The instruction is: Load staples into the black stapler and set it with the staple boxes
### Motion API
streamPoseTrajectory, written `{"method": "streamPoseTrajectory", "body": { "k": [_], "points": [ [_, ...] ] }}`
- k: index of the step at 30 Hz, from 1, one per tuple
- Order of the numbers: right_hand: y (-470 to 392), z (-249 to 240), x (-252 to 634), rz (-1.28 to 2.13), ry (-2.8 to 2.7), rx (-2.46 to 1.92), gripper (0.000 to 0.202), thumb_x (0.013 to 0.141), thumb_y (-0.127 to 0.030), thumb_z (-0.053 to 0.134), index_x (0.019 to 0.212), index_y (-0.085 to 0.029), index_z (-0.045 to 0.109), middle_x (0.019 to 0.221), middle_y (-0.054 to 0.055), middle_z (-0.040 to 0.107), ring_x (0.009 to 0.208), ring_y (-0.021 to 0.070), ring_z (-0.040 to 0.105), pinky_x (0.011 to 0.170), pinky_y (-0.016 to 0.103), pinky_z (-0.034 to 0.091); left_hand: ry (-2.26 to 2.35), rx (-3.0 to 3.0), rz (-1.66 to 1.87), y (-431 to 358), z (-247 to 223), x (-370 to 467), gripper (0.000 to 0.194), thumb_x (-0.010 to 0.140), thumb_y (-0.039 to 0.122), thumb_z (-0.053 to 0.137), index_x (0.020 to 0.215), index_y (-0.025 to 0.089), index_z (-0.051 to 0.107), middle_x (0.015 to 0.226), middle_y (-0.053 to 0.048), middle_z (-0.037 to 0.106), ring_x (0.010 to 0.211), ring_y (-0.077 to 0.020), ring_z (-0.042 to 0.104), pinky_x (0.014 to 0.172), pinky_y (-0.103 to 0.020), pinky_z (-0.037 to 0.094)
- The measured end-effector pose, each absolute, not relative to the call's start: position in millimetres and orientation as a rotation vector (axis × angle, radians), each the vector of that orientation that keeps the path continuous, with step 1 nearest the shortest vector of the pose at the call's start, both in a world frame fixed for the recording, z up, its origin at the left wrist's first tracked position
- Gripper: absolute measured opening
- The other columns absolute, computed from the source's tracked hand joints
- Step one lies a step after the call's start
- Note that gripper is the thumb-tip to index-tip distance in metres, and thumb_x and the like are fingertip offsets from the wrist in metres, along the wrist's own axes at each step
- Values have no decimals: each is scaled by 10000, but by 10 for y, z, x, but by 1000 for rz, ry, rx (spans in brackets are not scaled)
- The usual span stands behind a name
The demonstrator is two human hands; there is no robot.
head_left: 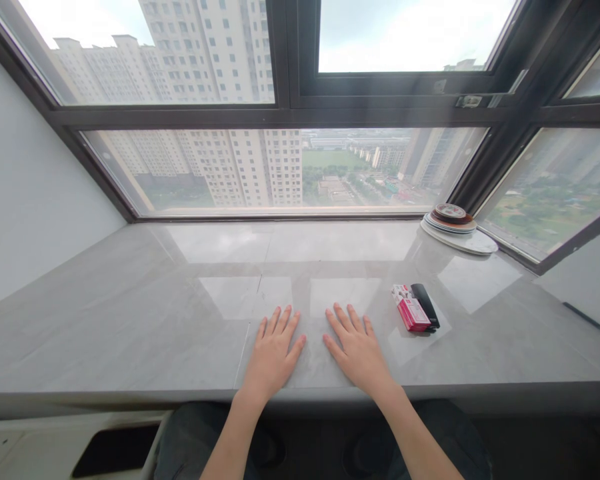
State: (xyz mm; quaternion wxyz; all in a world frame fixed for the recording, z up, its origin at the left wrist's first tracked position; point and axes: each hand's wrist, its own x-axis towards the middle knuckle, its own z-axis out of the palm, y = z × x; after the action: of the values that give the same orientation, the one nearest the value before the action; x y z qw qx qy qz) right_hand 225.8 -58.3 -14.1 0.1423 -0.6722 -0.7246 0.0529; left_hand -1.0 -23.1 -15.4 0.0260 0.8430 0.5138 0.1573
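My left hand lies flat, palm down, on the glossy grey stone sill, its fingers spread. Level with it, my right hand rests the same way, fingers apart and nothing under them that I can see. A gap of bare stone separates the two thumbs. To the right of my right hand, and not touching it, lies a small pink and white box. Against the box's right side sits a black object that looks like a stapler.
A stack of round plates or coasters stands in the far right corner by the dark window frame. The sill's front edge runs just before my wrists. Below left is a pale unit with a dark object on it. A thin dark strip lies at right.
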Motion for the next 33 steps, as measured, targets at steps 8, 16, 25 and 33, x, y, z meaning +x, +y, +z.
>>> {"method": "streamPoseTrajectory", "body": {
  "k": [8, 16, 25, 33],
  "points": [
    [-654, 188, 2694, 561, -1616, -1640, 530, 1014, -567, 425, 1466, -316, 546, 1532, 46, 535, 1404, 266, 496, 1025, 410, 507, 1590, 2592, 472, -232, -146, -13, 552, 1059, 506, 332, 1595, 373, 315, 1691, 19, 256, 1576, -264, 189, 1256, -526, 217],
    [-542, 178, 4281, 153, -1085, -2097, 571, 974, -585, 367, 1184, -188, 720, 1082, 141, 739, 961, 288, 654, 861, 406, 487, 1594, 2586, 486, -238, -155, -14, 547, 1059, 497, 332, 1592, 371, 322, 1689, 23, 261, 1573, -264, 201, 1260, -524, 205],
    [-432, 62, 3839, 595, -1462, -1986, 609, 923, -703, 410, 893, -213, 771, 803, 40, 736, 789, 243, 655, 681, 297, 451, 1557, 2502, 519, -214, -162, -20, 545, 1051, 527, 347, 1571, 363, 371, 1681, 20, 283, 1574, -265, 199, 1266, -517, 180],
    [-203, 40, 2206, 605, -1413, -1814, 526, 935, -674, 468, 1058, -258, 765, 675, 6, 669, 632, 191, 614, 591, 267, 393, 1659, 2056, 719, -159, 56, 156, 589, 1044, 591, 290, 1528, 292, 439, 1538, -36, 527, 1460, -238, 419, 1212, -413, 281]
  ]
}}
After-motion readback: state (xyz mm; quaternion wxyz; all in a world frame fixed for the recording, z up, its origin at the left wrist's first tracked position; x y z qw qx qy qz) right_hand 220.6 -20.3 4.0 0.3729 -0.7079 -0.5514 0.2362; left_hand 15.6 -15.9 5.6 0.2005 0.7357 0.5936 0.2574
